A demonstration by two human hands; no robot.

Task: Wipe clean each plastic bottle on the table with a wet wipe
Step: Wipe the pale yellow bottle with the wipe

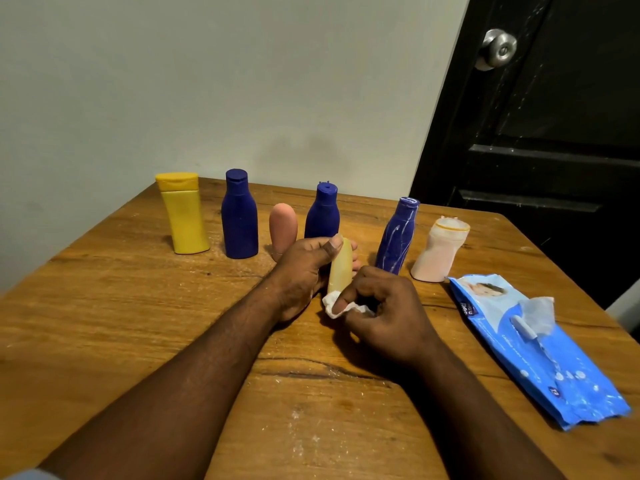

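The left grip [304, 268] clamped a pale bottle [338, 268]; just right, the right grip [377, 306] pinched a wipe [332, 306] against its base.

Wooden table [138, 341], dusty top. Row near far edge, L to R, all upright: yellow bottle [184, 213], blue bottle [239, 216], pink bottle [283, 230], 2nd blue bottle [322, 213], streaked blue bottle [397, 235], pale bottle [440, 251]. Wipes pack [540, 351] lies flat along right edge.

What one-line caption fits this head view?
Left hand holds a pale yellow bottle while right hand rubs it with a wet wipe.
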